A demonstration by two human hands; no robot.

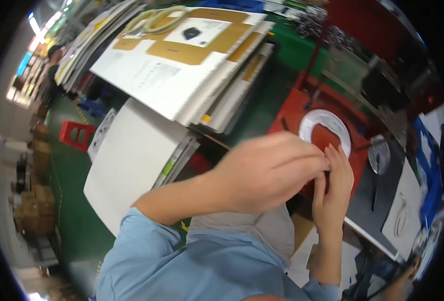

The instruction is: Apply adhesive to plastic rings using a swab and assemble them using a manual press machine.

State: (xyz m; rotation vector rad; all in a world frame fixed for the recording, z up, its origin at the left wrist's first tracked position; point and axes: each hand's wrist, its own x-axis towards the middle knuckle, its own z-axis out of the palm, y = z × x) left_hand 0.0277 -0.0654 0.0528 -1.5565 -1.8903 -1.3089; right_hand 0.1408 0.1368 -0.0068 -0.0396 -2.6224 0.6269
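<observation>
My left hand point(267, 173) reaches across from the left with its fingers curled into a pinch. The fingertips of my right hand point(336, 183) meet those of the left, its thumb and fingers brought close together. Whatever lies between the fingertips, if anything, is too small or hidden to make out. Just beyond the hands, a white ring-shaped piece point(309, 120), perhaps a dish or a roll, lies on a red surface point(289, 111). My right fingertips overlap its near edge in the picture.
Stacked white and brown flat cardboard point(156, 75) stands at the far left, with yellowish tape rolls point(166, 20) on top. White sheets point(131, 155) lie nearer. A red metal frame point(314, 60) rises behind the ring. A dark tabletop point(370, 200) is at right. A person point(52, 65) stands far left.
</observation>
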